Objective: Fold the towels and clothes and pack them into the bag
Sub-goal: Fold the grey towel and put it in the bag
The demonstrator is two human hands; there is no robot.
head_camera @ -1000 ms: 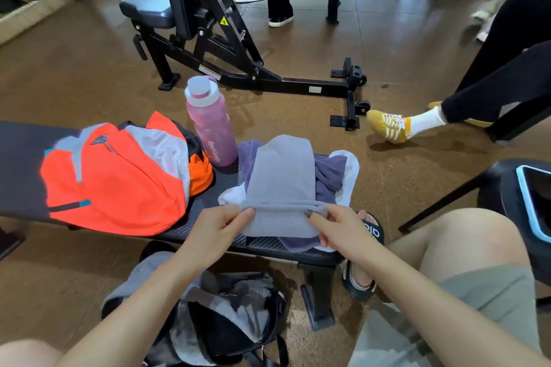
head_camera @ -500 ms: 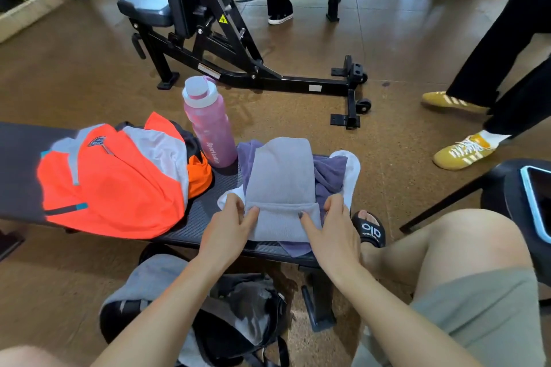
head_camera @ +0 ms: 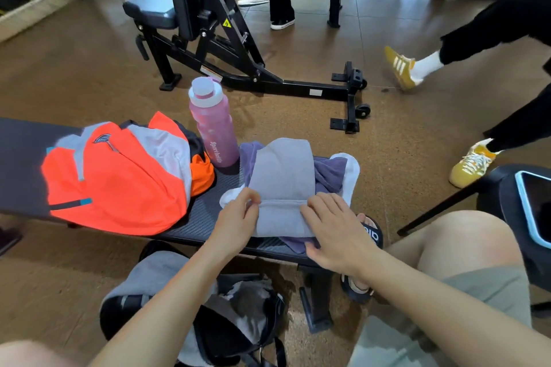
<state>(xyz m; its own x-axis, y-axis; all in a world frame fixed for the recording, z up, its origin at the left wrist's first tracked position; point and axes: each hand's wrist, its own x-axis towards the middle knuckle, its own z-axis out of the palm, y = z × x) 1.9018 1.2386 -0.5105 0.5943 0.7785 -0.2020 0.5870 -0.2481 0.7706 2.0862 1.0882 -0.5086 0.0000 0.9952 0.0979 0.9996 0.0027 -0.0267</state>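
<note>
A grey towel (head_camera: 283, 176) lies on the black bench (head_camera: 205, 214), its near end folded over into a band. It rests on a purple towel (head_camera: 329, 176) and a white cloth (head_camera: 351, 173). My left hand (head_camera: 238, 217) pinches the left end of the fold. My right hand (head_camera: 337, 229) lies flat with spread fingers on the fold's right end. An orange and grey jersey (head_camera: 119, 188) lies crumpled on the bench to the left. The grey and black bag (head_camera: 238, 325) sits on the floor under my arms, mouth open.
A pink water bottle (head_camera: 213, 128) stands upright on the bench behind the towels. A black gym machine (head_camera: 238, 68) stands beyond. A person in yellow shoes (head_camera: 471, 164) steps at the right; another sits far back. A black seat holding a phone (head_camera: 533, 208) is at the right edge.
The towel's near edge, held up in both hands a second ago, now lies folded over and pressed down. My right hand has flattened. The person in yellow shoes has stepped.
</note>
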